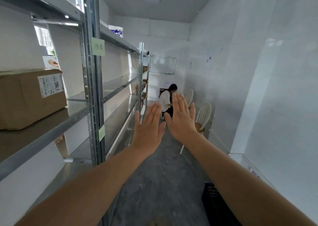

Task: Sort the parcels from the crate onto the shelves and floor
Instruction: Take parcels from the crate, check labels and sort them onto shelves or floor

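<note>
**Empty hands raised in a shelf aisle, sorting barely begun or between parcels**

A person is standing in a narrow white room and is holding both arms straight out. The left hand [147,127] and the right hand [181,118] are showing their backs to the camera, fingers stretched flat and spread, gripping nothing. The two hands are sitting close together, the thumbs nearly meeting.

A tall metal shelf unit [91,81] is running along the left wall. One brown cardboard box [29,97] with a white label is resting on the nearest shelf at the left edge. Most of the shelf boards beyond it are lying bare; a few more brown boxes are showing on the far bays, too small to count.

A black plastic crate [216,203] is sitting on the grey floor [160,170] at the lower right, partly hidden by the right forearm. Whether parcels are lying inside it cannot be told.

At the far end another person [167,100] is crouching near white chairs [203,116].

Judging by the many bare shelves, most of the sorting is probably still waiting.
</note>
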Motion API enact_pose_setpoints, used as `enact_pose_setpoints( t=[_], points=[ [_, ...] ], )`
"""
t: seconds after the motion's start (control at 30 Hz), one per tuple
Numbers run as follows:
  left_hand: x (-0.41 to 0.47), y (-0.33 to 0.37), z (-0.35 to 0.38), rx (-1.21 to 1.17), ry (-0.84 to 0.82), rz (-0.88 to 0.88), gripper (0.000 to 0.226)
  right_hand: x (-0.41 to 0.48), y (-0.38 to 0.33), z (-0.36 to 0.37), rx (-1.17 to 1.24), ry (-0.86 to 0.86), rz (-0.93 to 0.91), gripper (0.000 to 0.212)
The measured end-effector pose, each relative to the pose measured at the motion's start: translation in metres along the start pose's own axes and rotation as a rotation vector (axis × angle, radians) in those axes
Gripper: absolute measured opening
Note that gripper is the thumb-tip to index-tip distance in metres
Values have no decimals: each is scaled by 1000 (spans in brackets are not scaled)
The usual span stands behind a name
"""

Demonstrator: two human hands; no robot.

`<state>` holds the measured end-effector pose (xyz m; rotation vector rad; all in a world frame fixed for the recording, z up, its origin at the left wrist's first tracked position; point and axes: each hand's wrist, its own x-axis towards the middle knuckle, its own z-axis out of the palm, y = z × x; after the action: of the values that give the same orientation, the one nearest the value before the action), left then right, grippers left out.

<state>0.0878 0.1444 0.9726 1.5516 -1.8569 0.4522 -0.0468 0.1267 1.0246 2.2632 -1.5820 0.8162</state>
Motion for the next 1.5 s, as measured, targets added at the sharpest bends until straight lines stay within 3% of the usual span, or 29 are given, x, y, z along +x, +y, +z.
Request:
enact_pose_setpoints(
  t=[0.33,0.63,0.87,1.17,1.5],
  points=[
    [57,2,43,-67,-12,-48,61,54,53,33,10,-11,-1,71],
    [122,14,94,137,17,43,60,123,119,58,84,12,-54,69],
    [163,23,134,90,34,-116,59,160,162,92,159,1,-88,68],
    [138,-5,193,97,-85,-169,60,158,187,181,230,-117,-74,69],
    [81,-87,269,137,-286,-249,59,141,171,309,212,-360,-74,67]
  ],
)
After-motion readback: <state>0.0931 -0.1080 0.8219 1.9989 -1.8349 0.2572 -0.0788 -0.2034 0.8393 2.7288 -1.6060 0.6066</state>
